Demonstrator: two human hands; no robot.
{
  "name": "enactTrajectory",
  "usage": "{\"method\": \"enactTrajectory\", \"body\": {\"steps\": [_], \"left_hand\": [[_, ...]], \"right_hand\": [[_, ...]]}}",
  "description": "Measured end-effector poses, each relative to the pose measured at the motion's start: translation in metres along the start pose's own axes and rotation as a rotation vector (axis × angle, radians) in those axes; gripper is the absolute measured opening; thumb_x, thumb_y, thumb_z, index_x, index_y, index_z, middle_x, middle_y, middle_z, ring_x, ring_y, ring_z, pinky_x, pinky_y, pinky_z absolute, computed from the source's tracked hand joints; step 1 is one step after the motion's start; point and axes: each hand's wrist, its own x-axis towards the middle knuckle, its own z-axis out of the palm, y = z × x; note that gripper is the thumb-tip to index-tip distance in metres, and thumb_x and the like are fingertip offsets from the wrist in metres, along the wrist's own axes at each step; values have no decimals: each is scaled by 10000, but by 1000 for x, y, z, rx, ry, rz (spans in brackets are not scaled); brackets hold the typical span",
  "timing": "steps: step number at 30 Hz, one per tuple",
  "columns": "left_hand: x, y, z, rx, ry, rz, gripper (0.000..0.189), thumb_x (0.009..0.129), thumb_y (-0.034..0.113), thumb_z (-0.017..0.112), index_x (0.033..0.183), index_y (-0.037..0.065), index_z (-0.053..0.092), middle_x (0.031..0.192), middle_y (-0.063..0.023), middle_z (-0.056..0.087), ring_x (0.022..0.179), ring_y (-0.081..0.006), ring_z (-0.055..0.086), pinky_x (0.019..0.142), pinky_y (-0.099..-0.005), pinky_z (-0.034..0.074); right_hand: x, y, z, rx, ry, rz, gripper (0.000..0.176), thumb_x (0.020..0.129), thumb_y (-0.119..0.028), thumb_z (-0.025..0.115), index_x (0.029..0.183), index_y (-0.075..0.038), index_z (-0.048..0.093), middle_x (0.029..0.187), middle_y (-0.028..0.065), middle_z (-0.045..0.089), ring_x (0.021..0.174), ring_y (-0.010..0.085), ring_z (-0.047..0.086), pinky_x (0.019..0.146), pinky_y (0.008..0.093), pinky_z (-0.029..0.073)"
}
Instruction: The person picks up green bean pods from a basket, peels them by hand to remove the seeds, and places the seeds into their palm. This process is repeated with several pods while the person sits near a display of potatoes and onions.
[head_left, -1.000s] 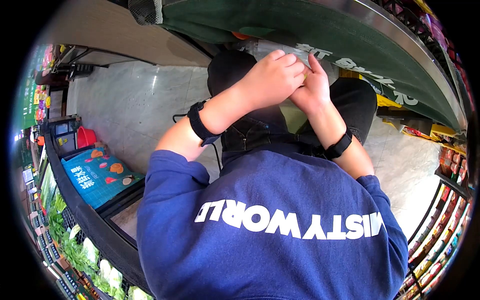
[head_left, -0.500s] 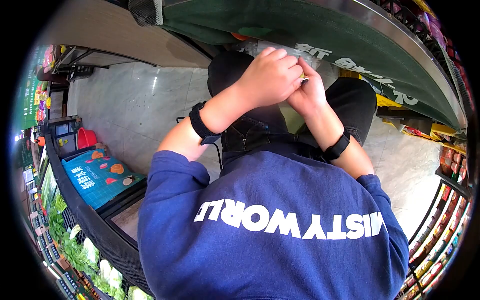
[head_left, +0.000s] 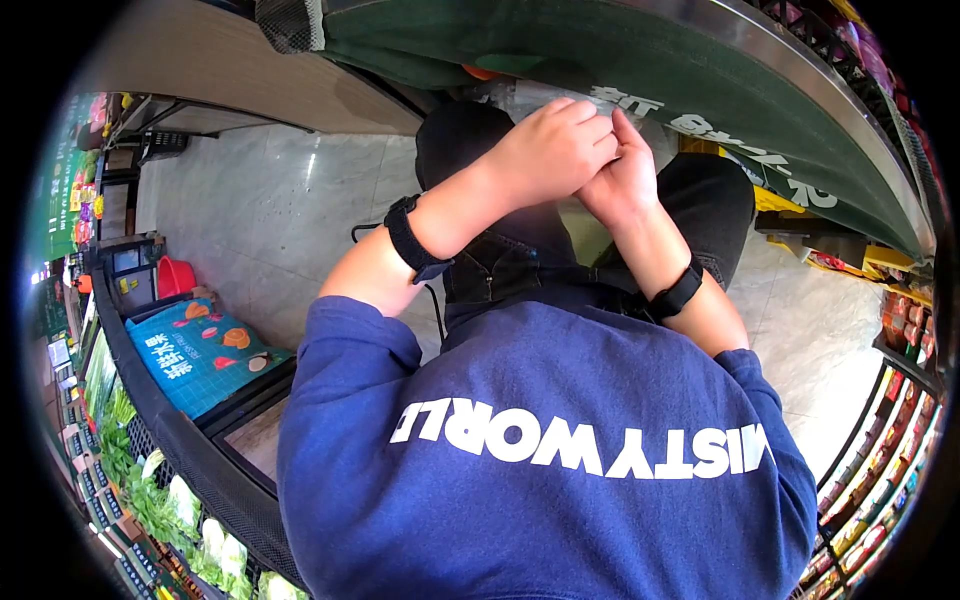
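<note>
My left hand (head_left: 562, 148) is closed in a fist, its knuckles facing up, and it presses against my right hand. My right hand (head_left: 622, 180) curls in from the other side, with the thumb raised and the other fingers mostly hidden behind the left. Whatever lies between the two hands is covered. Both hands are above my bent legs in dark trousers (head_left: 465, 140). Between the legs a pale green surface (head_left: 590, 238) shows below the hands. Just beyond the hands is something translucent like clear plastic (head_left: 535, 98), partly hidden.
A dark green cloth (head_left: 480, 45) with white lettering hangs from a metal-edged shelf ahead. On the left stand a red bucket (head_left: 175, 276), a blue printed sheet (head_left: 195, 355) and a rack of leafy vegetables (head_left: 180, 505). Packaged goods (head_left: 880, 440) line the right. Grey tiles (head_left: 270, 190) cover the floor.
My left hand has turned slightly and moved a little right and down over the right hand. A small yellowish and dark item that showed between them is now hidden.
</note>
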Motion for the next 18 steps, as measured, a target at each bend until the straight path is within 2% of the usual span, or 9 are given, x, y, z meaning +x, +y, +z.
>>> {"method": "enactTrajectory", "body": {"steps": [7,9,11,13,14,16,18], "left_hand": [[4,-10,-7,-82,18,-95,48,691,106,562,707,66,541,686,-49,512,682,-214,496,640,-315,406],[4,-12,-7,-84,29,-106,59,704,110,568,707,59,538,674,-51,518,670,-217,499,633,-320,402],[5,-15,-10,-86,39,-117,72,717,114,574,708,53,536,661,-53,524,659,-219,502,627,-326,397],[7,-18,-15,-188,133,-199,86,743,116,567,726,34,549,664,-60,551,645,-225,515,623,-326,397],[6,-22,-16,-189,133,-196,86,743,116,567,726,34,549,664,-60,551,645,-225,515,623,-326,397],[6,-29,-16,-383,176,-338,105,763,117,565,758,12,569,664,-78,563,626,-219,527,607,-306,405],[3,-33,-8,-444,165,-412,111,771,111,566,802,9,598,663,-91,569,611,-207,539,573,-288,415]], "right_hand": [[2,-2,-1,9,-25,-12,349,916,-317,278,960,-31,474,989,95,527,988,212,496,904,362,372],[4,-4,-7,140,-142,19,376,914,-299,288,1037,21,441,1054,141,508,1049,248,470,937,380,347],[2,-5,-4,109,-120,-4,366,913,-298,286,989,17,457,1005,132,518,999,241,484,907,378,367],[3,-6,-4,79,-98,-28,364,913,-296,284,941,13,473,955,122,528,949,233,497,877,377,386],[6,-8,-8,84,-45,-42,350,907,-280,309,912,24,482,937,131,525,924,240,495,868,377,391],[6,-12,-9,90,7,-56,338,900,-264,333,883,35,491,918,139,521,899,247,493,859,377,396],[4,-17,-7,45,282,-101,308,887,-228,366,840,44,503,889,149,513,869,251,487,849,373,403]]}}
